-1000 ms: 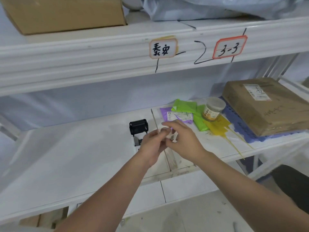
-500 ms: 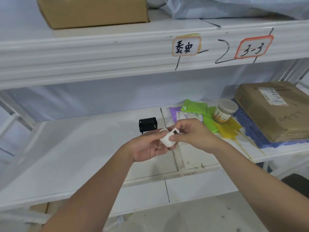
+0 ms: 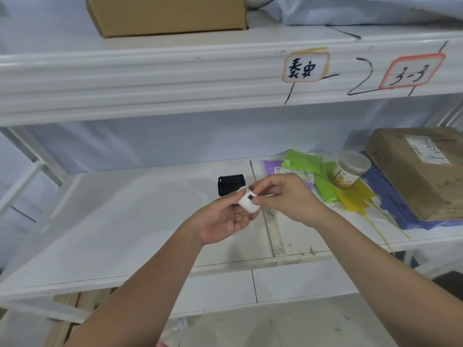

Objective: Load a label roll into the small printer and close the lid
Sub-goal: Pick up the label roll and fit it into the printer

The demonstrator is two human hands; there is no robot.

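While the small black printer (image 3: 231,184) sits on the white shelf (image 3: 130,216), both hands hold the white label roll (image 3: 248,201) just in front of it. The left hand (image 3: 225,221) cups the roll, and the right hand (image 3: 288,199) pinches its top.

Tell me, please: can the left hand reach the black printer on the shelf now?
Probably yes. The printer stands just behind the left hand with nothing between, but that hand and the right hand hold the label roll.
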